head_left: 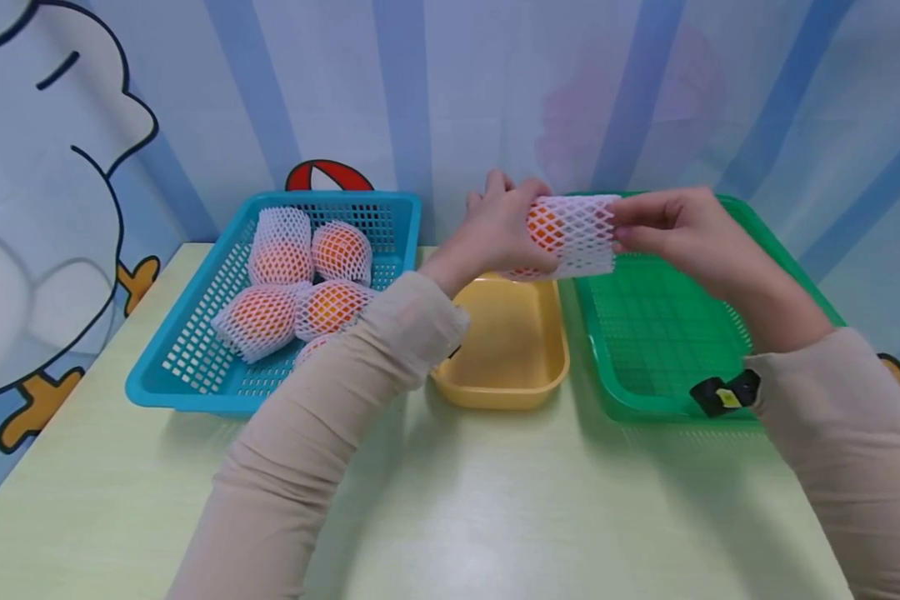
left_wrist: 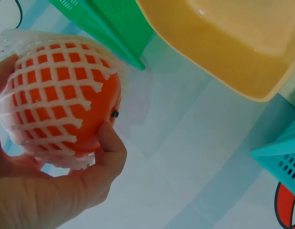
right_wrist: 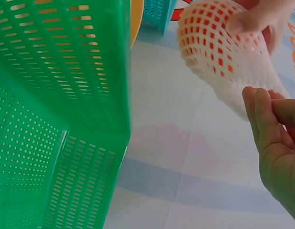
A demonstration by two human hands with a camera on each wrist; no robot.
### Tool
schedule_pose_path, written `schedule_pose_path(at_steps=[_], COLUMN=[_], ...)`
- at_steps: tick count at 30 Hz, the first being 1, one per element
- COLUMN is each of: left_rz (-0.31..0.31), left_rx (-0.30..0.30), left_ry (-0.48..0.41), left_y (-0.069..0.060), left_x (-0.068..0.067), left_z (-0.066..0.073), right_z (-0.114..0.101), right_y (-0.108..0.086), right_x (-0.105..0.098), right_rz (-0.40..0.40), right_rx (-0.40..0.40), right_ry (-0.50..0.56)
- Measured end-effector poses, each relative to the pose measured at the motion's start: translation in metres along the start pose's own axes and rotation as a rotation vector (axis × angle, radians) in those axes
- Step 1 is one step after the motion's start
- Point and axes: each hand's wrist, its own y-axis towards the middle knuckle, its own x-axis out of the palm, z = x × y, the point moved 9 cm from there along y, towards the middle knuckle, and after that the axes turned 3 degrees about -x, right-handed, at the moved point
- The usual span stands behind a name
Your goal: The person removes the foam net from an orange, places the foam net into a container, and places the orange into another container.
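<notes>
My left hand (head_left: 498, 223) holds an orange (left_wrist: 92, 129) wrapped in a white foam net sleeve (head_left: 588, 229), above the yellow tub (head_left: 506, 354). In the left wrist view, the thumb and fingers curl round the fruit, whose end with a small dark stem spot shows bare. My right hand (head_left: 693, 233) pinches the loose far end of the sleeve between thumb and fingertips, above the back of the green basket (head_left: 667, 333). From the right wrist view, the sleeve (right_wrist: 233, 81) stretches from the fruit to those fingertips.
At left stands a blue basket (head_left: 146, 387) with several net-wrapped oranges (head_left: 262, 321); my left forearm partly hides it. The yellow tub sits between the two baskets on a pale table (head_left: 495, 500). A patterned curtain (head_left: 480, 92) hangs close behind them.
</notes>
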Motion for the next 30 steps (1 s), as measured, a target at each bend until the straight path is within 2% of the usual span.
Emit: schedule_pose_path(at_steps=[6,11,15,21,26,30], left_rz=[-0.003,-0.013,-0.027,-0.075,-0.162,-0.223], left_rx=[0.031,0.06,0.076,0.089,0.117,0.167], left_ry=[-0.006,-0.016,-0.056,-0.223,-0.446,-0.613], left_y=[-0.003,-0.004,-0.003,0.0,0.0,-0.002], left_x=[0.0,0.0,0.001,0.003,0.005,0.006], left_z=[0.008,0.012,0.011,0.006,0.004,0.008], right_z=[-0.003,-0.001,-0.002,-0.004,-0.004,-0.004], right_y=[0.007,0.009,0.008,0.008,0.01,0.01], right_x=[0.011,0.013,0.018,0.027,0.03,0.033], right_rz=[-0.02,-0.014,-0.051,-0.091,-0.1,-0.146], right_rx=[-0.065,-0.067,-0.075,-0.101,-0.102,-0.156], right_ry=[0.027,0.011,0.023,0.037,0.065,0.137])
